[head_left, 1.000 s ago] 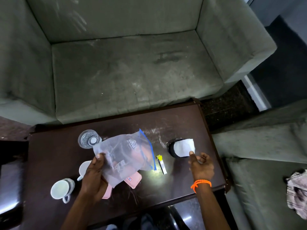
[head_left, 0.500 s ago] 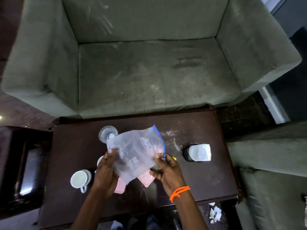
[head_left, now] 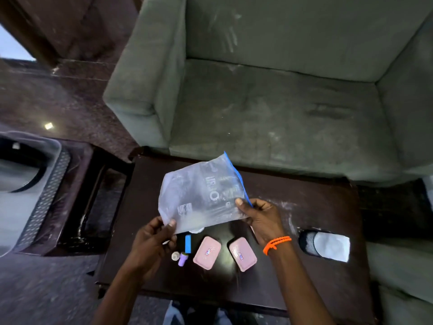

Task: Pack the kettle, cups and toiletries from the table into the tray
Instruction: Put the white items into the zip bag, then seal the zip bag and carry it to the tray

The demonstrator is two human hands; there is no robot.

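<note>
A clear zip bag (head_left: 201,193) with a blue seal strip is held flat above the dark table (head_left: 311,285). My left hand (head_left: 153,242) pinches its near left corner and my right hand (head_left: 262,219), with an orange wristband, grips its near right edge. Under the bag lie two pink soap bars (head_left: 207,252) (head_left: 242,254), a small blue tube (head_left: 188,243), a little purple bottle (head_left: 182,259) and a round white cap (head_left: 175,256). A black mesh item with white paper (head_left: 325,246) rests at the table's right. The cups are hidden from view.
A grey-green armchair (head_left: 269,109) stands right behind the table. At the left, on a dark side table (head_left: 77,200), sits a grey tray (head_left: 44,184) with a perforated rim. Another grey seat (head_left: 398,273) borders the table's right end.
My view has swung left, bringing the tray in. Both hands lifted and spread the bag wider, uncovering the soaps and small toiletries. My right hand first came over from the black item.
</note>
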